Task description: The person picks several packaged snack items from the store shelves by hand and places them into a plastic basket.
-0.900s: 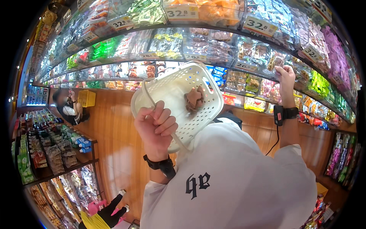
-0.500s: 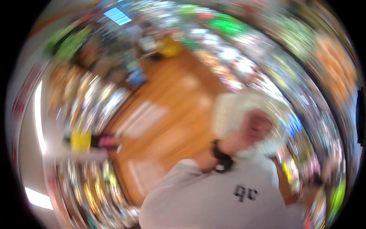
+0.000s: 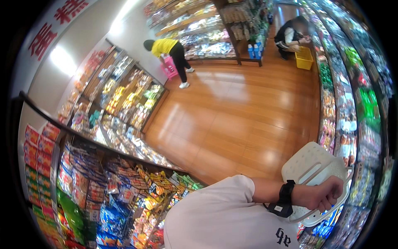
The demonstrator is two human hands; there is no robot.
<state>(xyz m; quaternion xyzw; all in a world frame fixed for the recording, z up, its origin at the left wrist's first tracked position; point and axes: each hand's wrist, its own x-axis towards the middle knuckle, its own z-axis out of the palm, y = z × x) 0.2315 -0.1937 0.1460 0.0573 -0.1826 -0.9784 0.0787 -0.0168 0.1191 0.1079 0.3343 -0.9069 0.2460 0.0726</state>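
Observation:
My left hand (image 3: 327, 195) is closed in a fist at the lower right, at the handle of a white plastic shopping basket (image 3: 304, 159). The basket hangs beneath the hand and forearm, its perforated wall showing past them. A black band with a small box (image 3: 284, 201) is strapped round this wrist. My left arm crosses in front of me from a white short sleeve (image 3: 236, 191). The inside of the basket is mostly hidden by the hand and arm. My right hand is out of view.
Packed shelves (image 3: 348, 95) run along the right, close beside the basket. A snack rack (image 3: 120, 195) stands at the near left. Across the wooden floor (image 3: 232, 112), a person in a yellow top (image 3: 166, 47) bends over a pink stool; another crouches by a yellow basket (image 3: 304, 58).
The view has swung and sharpened from a blur. My left hand and the white basket now appear lower and farther right. The snack rack has come into view at the left.

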